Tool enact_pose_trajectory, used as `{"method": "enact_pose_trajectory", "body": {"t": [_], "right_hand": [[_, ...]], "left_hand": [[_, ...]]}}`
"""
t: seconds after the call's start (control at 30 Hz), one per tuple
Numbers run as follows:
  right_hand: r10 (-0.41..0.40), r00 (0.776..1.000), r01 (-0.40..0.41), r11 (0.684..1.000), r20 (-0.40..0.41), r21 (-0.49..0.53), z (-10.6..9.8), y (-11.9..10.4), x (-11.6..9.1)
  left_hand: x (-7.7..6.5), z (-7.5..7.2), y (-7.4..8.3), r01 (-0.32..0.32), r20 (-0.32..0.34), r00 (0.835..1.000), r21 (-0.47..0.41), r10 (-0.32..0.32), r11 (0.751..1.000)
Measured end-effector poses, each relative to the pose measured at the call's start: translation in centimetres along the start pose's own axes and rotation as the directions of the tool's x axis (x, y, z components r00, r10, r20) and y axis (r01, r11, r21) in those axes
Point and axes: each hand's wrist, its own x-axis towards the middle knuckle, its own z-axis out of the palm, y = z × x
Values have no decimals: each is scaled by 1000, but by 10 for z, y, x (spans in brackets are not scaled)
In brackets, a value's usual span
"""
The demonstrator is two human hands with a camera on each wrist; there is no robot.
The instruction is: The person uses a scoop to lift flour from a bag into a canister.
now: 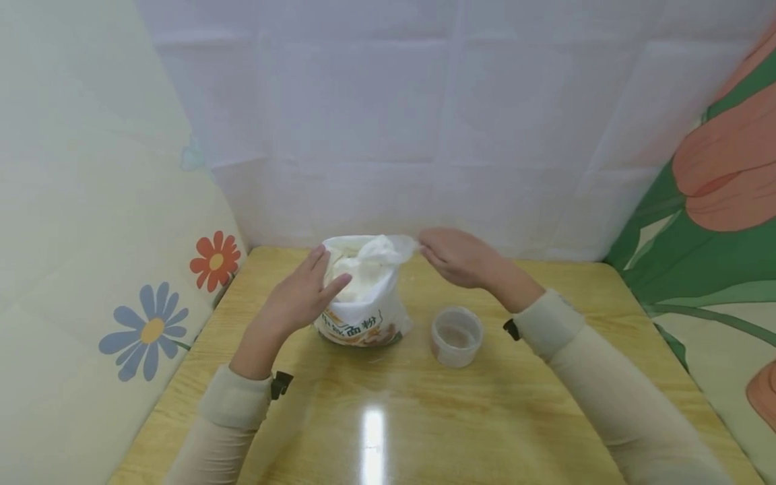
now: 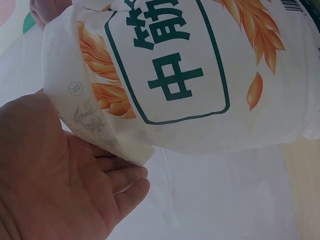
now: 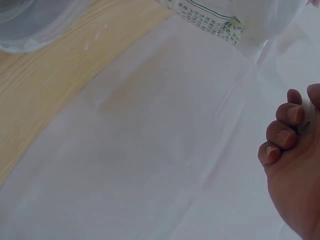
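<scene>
An open white flour bag stands on the table, white powder showing in its mouth. My left hand holds the bag's left rim, thumb over the mouth and fingers along the outer side. In the left wrist view its palm lies beside the printed bag, fingers partly behind the rim. My right hand, at the upper right of the bag, has curled fingers at the end of a translucent white piece at the mouth. Whether that piece is bag film or a utensil, I cannot tell.
A clear round plastic tub stands right of the bag, below my right hand. Behind the wooden table hangs a white sheet. Flower-printed sheets border the left and right sides.
</scene>
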Motion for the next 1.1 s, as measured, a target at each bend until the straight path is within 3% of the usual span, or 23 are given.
{"method": "enact_pose_trajectory", "body": {"t": [0.43,0.77,1.1], "right_hand": [[38,998,-37,999,-55,24,-11,13,-28],[113,991,-113,994,-71,7,-17,27,-55],[90,988,-89,996,-124,15,-12,41,-83]], "left_hand": [[3,1,-1,-7,-4,1000,9,7,1000],[3,3,-1,0,-7,1000,21,0,1000],[2,2,-1,-1,-13,1000,44,2,999]]}}
